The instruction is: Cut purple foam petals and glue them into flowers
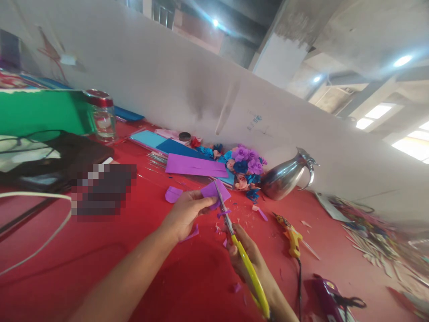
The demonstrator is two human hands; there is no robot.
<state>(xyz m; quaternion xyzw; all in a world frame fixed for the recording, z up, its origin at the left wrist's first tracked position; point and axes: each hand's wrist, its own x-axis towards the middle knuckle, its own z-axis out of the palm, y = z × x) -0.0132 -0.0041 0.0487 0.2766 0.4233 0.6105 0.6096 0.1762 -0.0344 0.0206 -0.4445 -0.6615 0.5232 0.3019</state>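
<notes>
My left hand pinches a small purple paper piece between thumb and fingers. Scissors with yellow handles are in my right hand, their blades lying against the right part of that piece. A purple offcut hangs beside the blades. Another cut purple piece lies on the red table, left of my left hand. Beyond my hands rests a long purple paper strip. Small purple and pink scraps are scattered around my right hand.
Paper flowers and a metal jug stand near the wall. To the right lie a yellow glue gun with its cord and a dark purple object. A glass jar, a dark bag and a white cable are left.
</notes>
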